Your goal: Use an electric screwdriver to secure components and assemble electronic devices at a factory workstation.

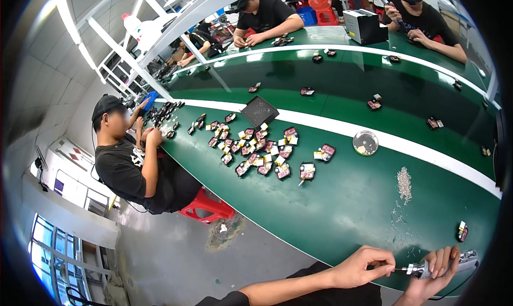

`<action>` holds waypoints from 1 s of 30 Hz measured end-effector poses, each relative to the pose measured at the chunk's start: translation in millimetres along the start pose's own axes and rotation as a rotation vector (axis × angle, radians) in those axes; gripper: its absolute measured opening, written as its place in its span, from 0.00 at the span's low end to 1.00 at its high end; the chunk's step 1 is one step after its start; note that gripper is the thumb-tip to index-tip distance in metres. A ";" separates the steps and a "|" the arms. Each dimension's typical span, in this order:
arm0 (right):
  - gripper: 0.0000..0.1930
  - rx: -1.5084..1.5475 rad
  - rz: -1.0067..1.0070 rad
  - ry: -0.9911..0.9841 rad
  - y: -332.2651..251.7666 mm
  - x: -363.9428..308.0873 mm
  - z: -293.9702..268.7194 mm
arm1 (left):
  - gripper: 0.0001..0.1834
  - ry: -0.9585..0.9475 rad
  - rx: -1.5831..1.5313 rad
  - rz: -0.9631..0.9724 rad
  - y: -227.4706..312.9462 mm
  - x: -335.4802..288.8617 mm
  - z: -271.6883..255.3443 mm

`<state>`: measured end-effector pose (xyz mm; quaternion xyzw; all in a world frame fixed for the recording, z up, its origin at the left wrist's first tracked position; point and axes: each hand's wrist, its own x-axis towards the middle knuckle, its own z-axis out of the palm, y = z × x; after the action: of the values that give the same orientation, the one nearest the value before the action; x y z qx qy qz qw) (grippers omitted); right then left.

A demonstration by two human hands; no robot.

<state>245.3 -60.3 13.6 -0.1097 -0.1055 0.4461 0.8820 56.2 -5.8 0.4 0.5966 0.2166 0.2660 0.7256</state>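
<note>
While the green counter (331,220) spans the view, the right hand (429,286) grips a screwdriver (420,269) at the near edge and the left hand (360,267) pinches the tip of its bit (400,269). Farther off sit a black tray (248,111) and a round dish (363,138). One device (463,231) lies near the right hand; others cluster leftward. Silvery pieces (404,186) heap between dish and hands.

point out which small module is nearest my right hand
The lone module just beyond the silver power tool; all others lie farther up the picture.
</note>
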 end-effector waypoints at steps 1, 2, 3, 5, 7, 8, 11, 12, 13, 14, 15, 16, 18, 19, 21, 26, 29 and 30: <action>0.05 -0.002 0.000 0.007 -0.1 -0.1 -1.3 | 0.08 0.009 -0.053 -0.001 -0.9 -0.7 -0.8; 0.05 -0.005 -0.003 0.012 0.2 0.0 0.0 | 0.08 0.002 -0.057 -0.003 -1.3 -0.7 -0.9; 0.05 -0.015 -0.004 0.016 0.1 -0.1 -0.6 | 0.08 -0.003 -0.060 -0.016 -1.7 -0.5 -0.8; 0.05 -0.003 -0.010 0.026 -1.2 -0.5 -0.5 | 0.08 -0.012 -0.067 -0.032 -2.2 -0.3 -0.1; 0.05 0.010 -0.013 0.036 -1.2 -1.5 0.1 | 0.08 -0.002 -0.118 -0.023 -2.4 -0.5 0.9; 0.05 0.000 -0.013 0.049 -0.5 -2.3 0.2 | 0.08 -0.007 -0.122 -0.025 -2.3 -0.5 0.3; 0.06 -0.004 -0.014 0.057 -0.2 -1.9 -0.6 | 0.08 -0.020 -0.078 -0.038 -2.9 -0.3 -0.2; 0.06 0.006 -0.012 0.048 0.5 -1.5 -1.0 | 0.08 0.009 -0.068 0.004 -3.8 -0.3 0.9; 0.06 0.005 -0.014 0.050 1.5 -1.7 -0.9 | 0.07 0.039 -0.059 0.047 -4.2 -0.2 1.4; 0.06 0.001 -0.007 0.065 2.2 -2.4 -1.0 | 0.07 0.037 -0.060 0.045 -5.2 -0.2 1.6; 0.06 -0.003 0.001 0.080 3.0 -3.0 -1.0 | 0.07 0.040 -0.063 0.050 -6.0 -0.2 1.3; 0.06 -0.003 -0.001 0.082 3.7 -3.2 -0.8 | 0.07 0.043 -0.066 0.056 -6.4 -0.2 1.0; 0.06 -0.015 -0.005 0.066 4.7 -3.3 -0.7 | 0.07 0.040 -0.061 0.054 -6.1 0.2 0.4; 0.06 -0.016 -0.007 0.068 4.9 -3.5 -0.8 | 0.07 0.039 -0.055 0.055 -5.5 0.4 0.1; 0.06 -0.025 -0.012 0.070 4.3 -4.5 -0.8 | 0.07 0.028 -0.041 0.027 -2.4 -0.9 -0.3; 0.07 -0.054 -0.038 0.071 -0.1 -8.2 5.1 | 0.05 0.042 0.186 0.107 6.5 -2.9 4.3; 0.08 -0.088 -0.042 0.089 -0.2 -7.5 3.5 | 0.03 0.083 0.405 0.349 2.0 8.0 3.2; 0.08 -0.074 -0.026 0.082 0.8 -7.1 5.7 | 0.03 0.088 0.449 0.387 1.2 7.4 4.0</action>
<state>239.0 -65.0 18.2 -0.1594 -0.0870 0.4256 0.8865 64.2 -3.9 2.4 0.7603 0.1834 0.3704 0.5012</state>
